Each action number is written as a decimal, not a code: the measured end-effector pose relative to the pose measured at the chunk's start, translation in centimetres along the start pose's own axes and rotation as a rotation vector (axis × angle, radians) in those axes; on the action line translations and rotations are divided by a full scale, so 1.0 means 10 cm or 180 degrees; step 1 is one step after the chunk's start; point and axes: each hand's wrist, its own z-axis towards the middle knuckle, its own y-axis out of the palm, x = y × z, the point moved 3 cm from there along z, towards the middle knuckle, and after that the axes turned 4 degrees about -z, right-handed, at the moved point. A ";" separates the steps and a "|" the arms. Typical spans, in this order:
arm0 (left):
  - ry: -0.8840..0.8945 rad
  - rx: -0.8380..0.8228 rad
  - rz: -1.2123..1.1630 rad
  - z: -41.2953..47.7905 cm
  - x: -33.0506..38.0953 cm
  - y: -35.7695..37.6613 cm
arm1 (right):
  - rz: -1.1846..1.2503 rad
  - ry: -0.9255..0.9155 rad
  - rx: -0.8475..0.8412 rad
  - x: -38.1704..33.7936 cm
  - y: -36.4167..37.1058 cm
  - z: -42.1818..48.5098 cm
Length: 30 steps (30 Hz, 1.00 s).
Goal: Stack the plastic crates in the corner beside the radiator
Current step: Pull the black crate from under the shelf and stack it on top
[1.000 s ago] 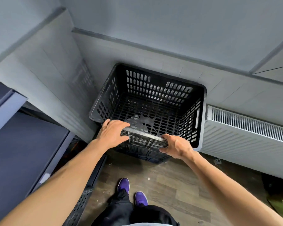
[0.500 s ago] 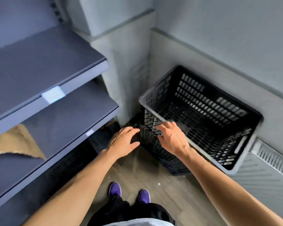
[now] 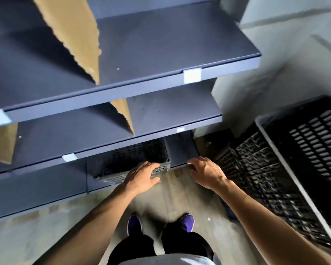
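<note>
A black slatted plastic crate [image 3: 287, 169] stands in the corner at the right, its open top facing up. A second black crate [image 3: 130, 161] sits low under the bottom shelf, partly hidden, with only its front rim and part of its inside showing. My left hand [image 3: 142, 175] hovers over that crate's front rim, fingers spread, holding nothing. My right hand [image 3: 206, 171] is open too, just right of that crate and left of the corner crate, near the shelf's base. The radiator is out of view.
Dark grey shelving [image 3: 161, 77] fills the left and top, with torn brown cardboard [image 3: 73, 35] on the shelves and white label tags [image 3: 192, 75] on the edges. My purple shoes [image 3: 187, 222] stand on the wooden floor [image 3: 172, 196]. A pale wall [image 3: 294, 44] rises behind the corner crate.
The view has swung left from the corner crate to the shelving. Both hands let go of the corner crate's rim and moved left toward the crate under the bottom shelf.
</note>
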 end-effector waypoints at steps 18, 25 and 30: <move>-0.0061 -0.0464 0.0081 -0.48 -1.88 0.24 | -0.0267 0.0136 -0.0880 -1.51 1.36 0.00; -0.0295 -0.0473 0.0108 -0.24 -2.27 0.68 | -0.0113 0.0032 -0.0942 -1.61 1.95 0.64; -0.0389 -0.0360 0.0071 0.11 -2.45 1.10 | -0.0087 -0.0021 -0.0876 -1.45 2.41 1.02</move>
